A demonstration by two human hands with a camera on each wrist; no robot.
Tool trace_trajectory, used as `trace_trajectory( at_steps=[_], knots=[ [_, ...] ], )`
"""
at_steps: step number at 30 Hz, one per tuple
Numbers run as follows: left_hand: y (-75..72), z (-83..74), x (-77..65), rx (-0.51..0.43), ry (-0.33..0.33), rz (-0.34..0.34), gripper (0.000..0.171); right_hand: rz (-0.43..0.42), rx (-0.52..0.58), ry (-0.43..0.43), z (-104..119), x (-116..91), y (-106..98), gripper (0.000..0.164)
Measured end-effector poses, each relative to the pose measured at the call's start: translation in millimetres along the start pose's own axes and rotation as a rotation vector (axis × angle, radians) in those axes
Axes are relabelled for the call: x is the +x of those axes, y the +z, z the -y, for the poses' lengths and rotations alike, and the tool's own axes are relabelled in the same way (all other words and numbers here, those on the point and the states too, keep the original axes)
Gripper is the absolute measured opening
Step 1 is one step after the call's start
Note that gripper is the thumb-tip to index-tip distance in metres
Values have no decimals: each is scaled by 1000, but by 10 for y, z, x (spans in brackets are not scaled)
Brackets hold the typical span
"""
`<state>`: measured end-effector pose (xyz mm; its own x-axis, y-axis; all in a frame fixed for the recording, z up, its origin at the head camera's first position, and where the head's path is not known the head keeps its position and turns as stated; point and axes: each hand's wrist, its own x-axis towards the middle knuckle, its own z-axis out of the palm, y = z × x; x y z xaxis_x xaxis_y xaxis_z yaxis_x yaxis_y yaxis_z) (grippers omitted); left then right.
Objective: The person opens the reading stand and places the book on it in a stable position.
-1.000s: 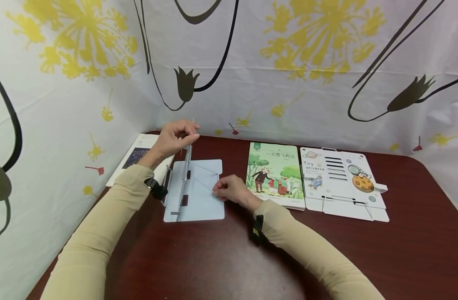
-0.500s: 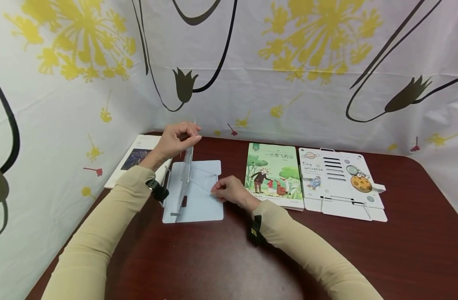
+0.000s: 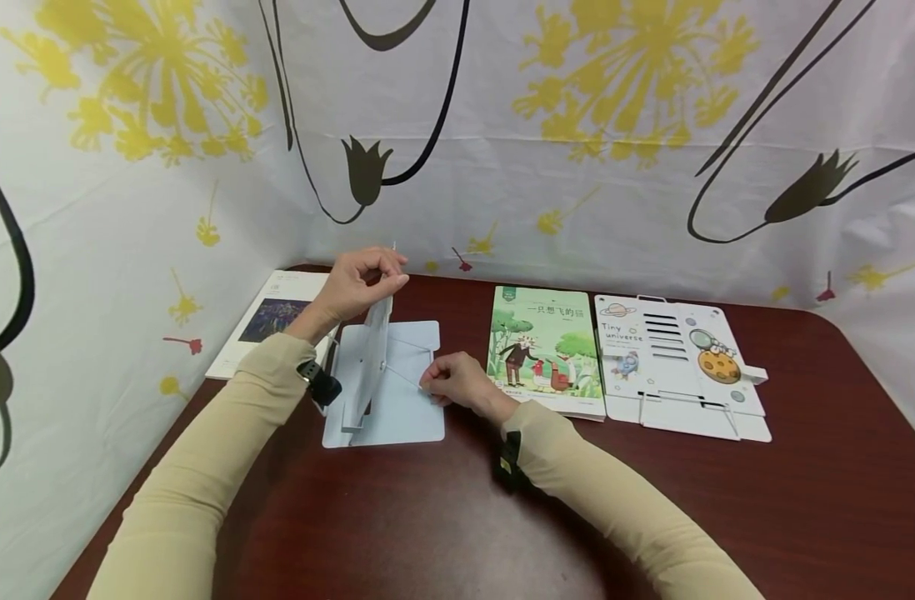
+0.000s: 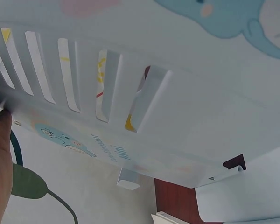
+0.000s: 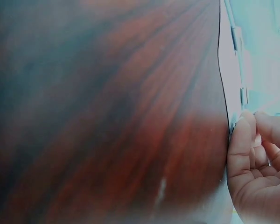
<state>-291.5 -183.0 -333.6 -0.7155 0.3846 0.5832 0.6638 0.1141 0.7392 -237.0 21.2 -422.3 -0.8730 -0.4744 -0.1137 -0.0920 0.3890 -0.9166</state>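
Observation:
A pale blue book stand stands partly unfolded at the left of the table in the head view, its flat base (image 3: 408, 423) on the tabletop. Its back panel (image 3: 369, 371) rises steeply from the base. My left hand (image 3: 358, 282) pinches the panel's upper edge. The panel's slots and blue cartoon print fill the left wrist view. A thin wire leg (image 3: 403, 377) slants from the panel to the base's right side. There my right hand (image 3: 461, 382) pinches the wire's end between thumb and fingertips. In the right wrist view the pinching fingers (image 5: 242, 140) hide that end.
A white book (image 3: 240, 342) with a dark picture lies left of the stand, partly behind my left arm. To the right lie a green picture book (image 3: 547, 350) and a folded white book stand (image 3: 682, 367). A patterned cloth (image 3: 442, 183) hangs behind the table.
The back panel has tilted a little to the right, and my left hand has moved right with it. My right hand stays at the wire leg.

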Motion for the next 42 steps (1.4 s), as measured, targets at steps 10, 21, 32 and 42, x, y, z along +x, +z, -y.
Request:
trace_trajectory(
  at_steps=[10,21,32,42],
  knots=[
    [148,-163,34,15,-19,15,11,-1,-5,20,-13,10,5,6],
    [178,-150,49,58,-4,21,12,-16,-20,28,-7,3,4,7],
    [151,-127,38,29,-106,22,9,4,56,32,3,-94,40,9],
    [35,-100,85,35,-267,-79,27,-94,127,-113,102,-373,137,22]
  ],
)
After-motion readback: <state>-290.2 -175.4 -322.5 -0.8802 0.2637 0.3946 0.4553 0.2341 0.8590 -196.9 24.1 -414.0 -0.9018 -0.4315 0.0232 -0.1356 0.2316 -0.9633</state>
